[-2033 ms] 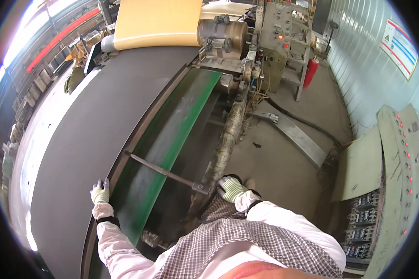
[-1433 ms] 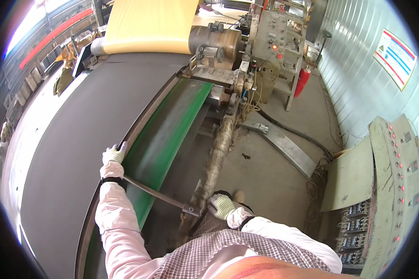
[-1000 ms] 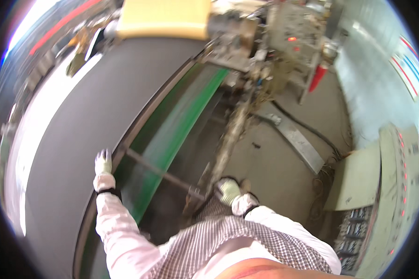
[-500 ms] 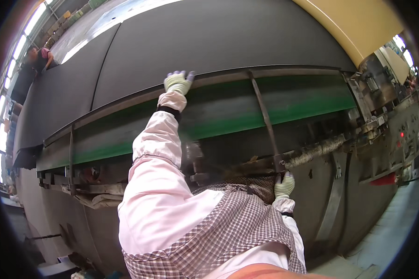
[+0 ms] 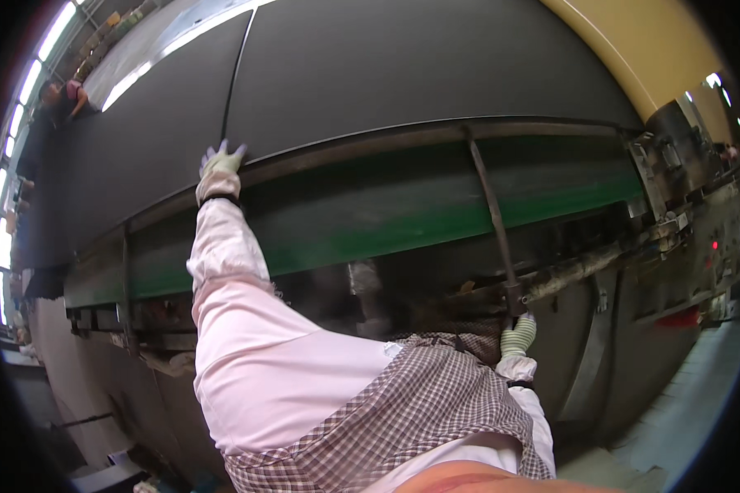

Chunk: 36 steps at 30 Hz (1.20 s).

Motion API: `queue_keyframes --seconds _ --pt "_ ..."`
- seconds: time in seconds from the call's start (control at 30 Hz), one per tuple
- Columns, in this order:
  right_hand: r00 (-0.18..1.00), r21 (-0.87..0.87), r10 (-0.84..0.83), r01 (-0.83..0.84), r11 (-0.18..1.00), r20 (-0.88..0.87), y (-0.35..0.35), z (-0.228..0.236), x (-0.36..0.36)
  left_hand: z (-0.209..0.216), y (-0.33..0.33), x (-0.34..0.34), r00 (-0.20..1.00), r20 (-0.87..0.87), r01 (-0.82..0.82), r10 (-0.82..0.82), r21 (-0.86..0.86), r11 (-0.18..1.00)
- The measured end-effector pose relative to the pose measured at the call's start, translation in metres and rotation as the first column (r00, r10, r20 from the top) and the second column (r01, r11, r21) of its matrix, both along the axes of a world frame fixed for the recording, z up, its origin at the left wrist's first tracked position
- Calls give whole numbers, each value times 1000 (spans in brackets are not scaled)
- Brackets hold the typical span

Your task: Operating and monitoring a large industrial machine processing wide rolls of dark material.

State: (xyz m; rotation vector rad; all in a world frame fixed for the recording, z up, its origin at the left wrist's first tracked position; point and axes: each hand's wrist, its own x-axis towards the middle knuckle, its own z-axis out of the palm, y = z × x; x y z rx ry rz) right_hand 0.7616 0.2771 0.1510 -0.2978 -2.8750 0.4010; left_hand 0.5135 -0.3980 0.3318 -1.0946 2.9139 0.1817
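My left hand (image 5: 221, 162), in a striped pale glove, reaches far forward with its fingers spread. It touches the near edge of a wide dark grey sheet (image 5: 419, 70), right by the narrow gap that parts it from a second dark sheet (image 5: 140, 148) on the left. Down by my right side, my right hand (image 5: 518, 335), gloved the same way, is at the lower end of a slanted metal bar (image 5: 491, 205). Its fingertips are dark and partly hidden, so its grip cannot be made out.
A metal rail (image 5: 370, 146) runs along the sheets' near edge, above a green belt (image 5: 345, 238). A large yellow roll or cover (image 5: 633, 49) is at far right, with machinery and a red light (image 5: 714, 245) below it. Another person (image 5: 64, 100) stands at far left.
My left hand has moved left along the edge, its fingers spreading wider. The gap between the sheets has shifted right. My right hand stays by the bar's lower end. The view has turned slightly.
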Motion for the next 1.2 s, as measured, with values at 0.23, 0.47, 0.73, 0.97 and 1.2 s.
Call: queue_keyframes --seconds 0.23,0.47,0.73,0.97,1.2 --pt "999 -27 -2 1 1000 -34 -3 -1 1 -27 43 -25 931 -16 361 -364 -83 929" --pt "967 0 65 -67 998 -246 -9 9 0 -27 134 -60 842 131 538 -523 -138 832" --pt "979 -110 69 -91 990 -190 -9 21 -3 -4 257 -92 833 122 551 -540 -81 831" --pt "980 -238 69 -113 965 -188 -7 27 -6 6 352 -126 787 153 606 -598 -5 796" --pt "974 -219 70 -118 969 -216 -8 26 -5 -13 349 -134 644 -291 761 -708 152 630"
